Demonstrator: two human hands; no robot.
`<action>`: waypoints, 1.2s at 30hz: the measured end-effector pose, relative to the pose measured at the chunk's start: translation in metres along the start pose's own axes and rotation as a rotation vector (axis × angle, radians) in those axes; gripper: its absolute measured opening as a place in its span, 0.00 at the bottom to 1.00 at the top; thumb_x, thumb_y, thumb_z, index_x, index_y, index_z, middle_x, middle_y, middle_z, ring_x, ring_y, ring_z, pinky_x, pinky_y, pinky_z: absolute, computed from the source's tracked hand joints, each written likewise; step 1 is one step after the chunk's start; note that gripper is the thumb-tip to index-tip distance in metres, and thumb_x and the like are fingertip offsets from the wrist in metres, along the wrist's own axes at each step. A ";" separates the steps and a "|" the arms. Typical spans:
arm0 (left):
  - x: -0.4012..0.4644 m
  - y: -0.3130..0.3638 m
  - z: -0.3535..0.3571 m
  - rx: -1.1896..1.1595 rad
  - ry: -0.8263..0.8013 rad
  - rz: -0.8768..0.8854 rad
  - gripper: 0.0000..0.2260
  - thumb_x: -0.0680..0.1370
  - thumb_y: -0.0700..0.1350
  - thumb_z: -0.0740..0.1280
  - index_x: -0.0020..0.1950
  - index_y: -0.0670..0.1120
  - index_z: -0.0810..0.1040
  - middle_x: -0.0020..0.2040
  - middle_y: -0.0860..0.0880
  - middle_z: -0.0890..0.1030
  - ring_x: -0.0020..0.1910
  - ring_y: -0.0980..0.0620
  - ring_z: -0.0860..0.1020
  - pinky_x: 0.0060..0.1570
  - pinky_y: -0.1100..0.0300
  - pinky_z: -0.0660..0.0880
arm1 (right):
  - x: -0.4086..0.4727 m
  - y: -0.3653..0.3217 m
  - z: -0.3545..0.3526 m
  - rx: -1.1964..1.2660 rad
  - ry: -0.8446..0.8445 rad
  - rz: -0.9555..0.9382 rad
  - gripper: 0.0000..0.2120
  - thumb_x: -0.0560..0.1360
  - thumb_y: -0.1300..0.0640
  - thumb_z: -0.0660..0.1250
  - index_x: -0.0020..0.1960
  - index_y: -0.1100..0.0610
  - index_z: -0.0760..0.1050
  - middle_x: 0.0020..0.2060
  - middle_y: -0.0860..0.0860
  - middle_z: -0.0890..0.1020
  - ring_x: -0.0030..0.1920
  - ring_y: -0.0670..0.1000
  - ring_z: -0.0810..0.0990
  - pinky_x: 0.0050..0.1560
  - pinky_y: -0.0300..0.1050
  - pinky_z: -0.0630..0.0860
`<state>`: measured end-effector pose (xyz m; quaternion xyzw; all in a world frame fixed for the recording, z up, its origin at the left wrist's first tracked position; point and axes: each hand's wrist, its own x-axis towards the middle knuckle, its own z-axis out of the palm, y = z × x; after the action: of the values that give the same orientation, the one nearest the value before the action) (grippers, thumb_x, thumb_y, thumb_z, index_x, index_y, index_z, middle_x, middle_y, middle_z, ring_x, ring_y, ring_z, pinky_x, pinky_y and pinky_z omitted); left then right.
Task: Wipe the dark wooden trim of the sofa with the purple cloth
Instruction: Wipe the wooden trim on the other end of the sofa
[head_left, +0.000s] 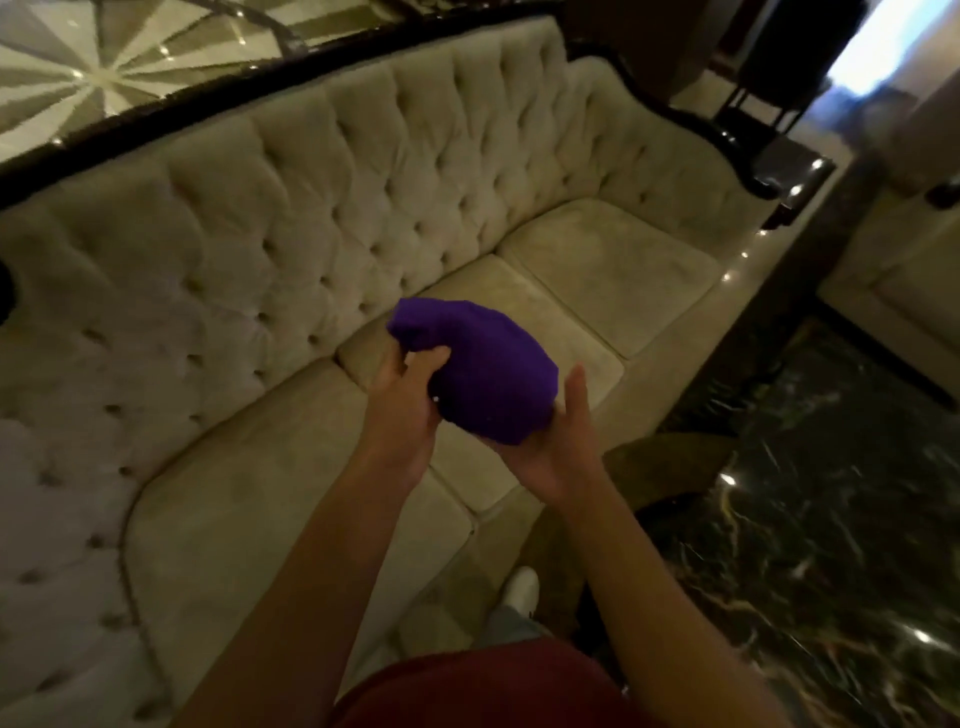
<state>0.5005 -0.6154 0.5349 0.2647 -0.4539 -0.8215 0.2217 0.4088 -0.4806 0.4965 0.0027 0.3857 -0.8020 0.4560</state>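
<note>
Maroon shirt (483, 691) at frame bottom; both bare forearms extended forward. Left hand (402, 400) pinches purple cloth (483, 374) from side, right hand (558, 452) cups it underneath, above cream tufted sofa (291, 218) seat. Dark wooden trim (171, 117) along backrest top, well apart.

The cloth (483, 374) is a solid deep purple. The sofa (363, 218) is pale cream, its back button-tufted in a diamond pattern, its seat cushions plain and slightly mottled. The trim (171, 111) along the sofa's top edge is near black. The floor (831, 519) at the right is black marble with pale veins. The shirt (483, 691) is dark red; the shoe (522, 587) is white.
</note>
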 end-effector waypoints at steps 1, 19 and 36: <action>0.005 -0.007 0.019 0.018 -0.028 -0.010 0.19 0.81 0.40 0.63 0.71 0.51 0.75 0.64 0.49 0.83 0.63 0.50 0.81 0.55 0.54 0.81 | 0.003 -0.007 -0.012 0.027 -0.042 -0.006 0.43 0.74 0.32 0.64 0.80 0.57 0.64 0.76 0.63 0.71 0.76 0.65 0.68 0.76 0.68 0.63; 0.146 -0.136 0.321 0.536 -0.318 -0.034 0.16 0.80 0.58 0.69 0.63 0.51 0.81 0.55 0.53 0.86 0.56 0.53 0.84 0.48 0.62 0.81 | 0.012 -0.286 -0.200 -0.377 0.404 -0.305 0.15 0.71 0.56 0.79 0.56 0.48 0.83 0.52 0.51 0.88 0.54 0.53 0.87 0.53 0.51 0.84; 0.375 -0.186 0.538 0.246 -0.506 -0.268 0.17 0.78 0.53 0.73 0.64 0.49 0.81 0.59 0.48 0.86 0.58 0.51 0.84 0.51 0.56 0.82 | 0.147 -0.489 -0.342 -0.086 0.556 -0.370 0.26 0.70 0.48 0.78 0.66 0.53 0.79 0.60 0.55 0.86 0.60 0.59 0.85 0.53 0.54 0.84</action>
<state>-0.1504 -0.4132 0.5274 0.1341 -0.5516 -0.8222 -0.0421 -0.1549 -0.2353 0.5055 0.1320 0.5229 -0.8227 0.1798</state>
